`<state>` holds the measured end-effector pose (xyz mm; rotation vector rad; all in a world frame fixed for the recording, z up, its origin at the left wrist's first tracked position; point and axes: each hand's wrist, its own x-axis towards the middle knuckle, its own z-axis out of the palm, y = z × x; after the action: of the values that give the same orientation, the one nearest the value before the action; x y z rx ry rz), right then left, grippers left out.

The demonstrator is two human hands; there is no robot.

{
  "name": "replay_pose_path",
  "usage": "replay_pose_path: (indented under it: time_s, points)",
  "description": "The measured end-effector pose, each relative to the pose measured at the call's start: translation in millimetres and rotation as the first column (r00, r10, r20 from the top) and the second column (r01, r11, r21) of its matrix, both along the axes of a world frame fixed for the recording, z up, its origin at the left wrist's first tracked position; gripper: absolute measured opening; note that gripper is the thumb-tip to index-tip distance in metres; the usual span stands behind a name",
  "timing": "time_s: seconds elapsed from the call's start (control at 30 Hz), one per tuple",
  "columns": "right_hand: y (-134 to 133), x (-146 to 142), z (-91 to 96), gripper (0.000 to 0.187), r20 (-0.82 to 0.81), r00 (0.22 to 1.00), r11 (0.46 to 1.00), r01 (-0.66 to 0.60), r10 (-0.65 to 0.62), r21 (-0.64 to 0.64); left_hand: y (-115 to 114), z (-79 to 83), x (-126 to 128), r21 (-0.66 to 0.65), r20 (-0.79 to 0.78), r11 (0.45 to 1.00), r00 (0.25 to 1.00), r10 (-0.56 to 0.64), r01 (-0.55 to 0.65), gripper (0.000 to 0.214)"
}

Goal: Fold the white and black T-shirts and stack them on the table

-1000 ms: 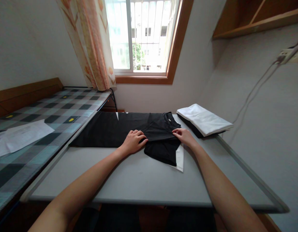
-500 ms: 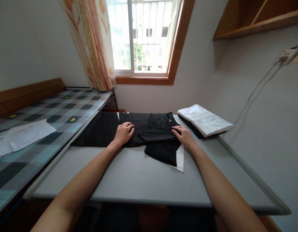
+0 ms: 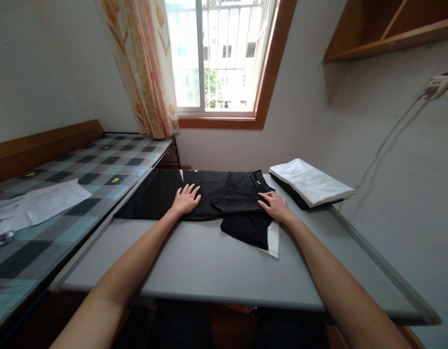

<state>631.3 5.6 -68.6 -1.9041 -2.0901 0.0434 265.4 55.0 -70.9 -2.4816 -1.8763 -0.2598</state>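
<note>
A black T-shirt (image 3: 205,186) lies across the table, folded lengthwise, its neckline at the right end and a sleeve (image 3: 246,230) hanging toward me. From under that sleeve pokes the corner of a white sheet (image 3: 274,242); what it is made of I cannot tell. My left hand (image 3: 186,199) rests flat on the middle of the shirt with its fingers spread. At the collar end, my right hand (image 3: 275,206) lies on the shoulder edge, fingers stretched out and apart. Neither hand has cloth gripped in it.
A stack of folded white and black cloth (image 3: 311,183) sits on the grey table (image 3: 195,261) at the back right. Left of the table stands a bed (image 3: 96,186) with a checked cover and papers (image 3: 53,201). Ahead are a curtain (image 3: 151,72) and a window.
My left hand's fingers have spread and flattened on the shirt. My right hand stays at the collar end, with little movement. The whole view has shifted slightly.
</note>
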Motion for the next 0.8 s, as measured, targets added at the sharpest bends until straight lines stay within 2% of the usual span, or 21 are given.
replay_pose_path:
  time_s: [0.1, 0.3, 0.8]
  points:
    - [-0.8, -3.4, -2.3, 0.045, 0.071, 0.997, 0.999, 0.035, -0.035, 0.000, -0.3, 0.7, -0.6, -0.006, -0.008, 1.000, 1.000, -0.003, 0.003, 0.055]
    - [-10.8, 0.2, -2.4, 0.046, 0.112, 0.993, 1.000, 0.022, -0.021, -0.008, -7.8, -1.8, 1.8, 0.018, -0.007, 1.000, 1.000, -0.003, 0.003, 0.055]
    - [-71.5, 31.0, -7.3, 0.043, 0.092, 0.995, 0.997, -0.034, 0.028, 0.068, -73.3, -7.7, 17.1, 0.058, 0.046, 0.998, 0.998, -0.036, 0.033, 0.053]
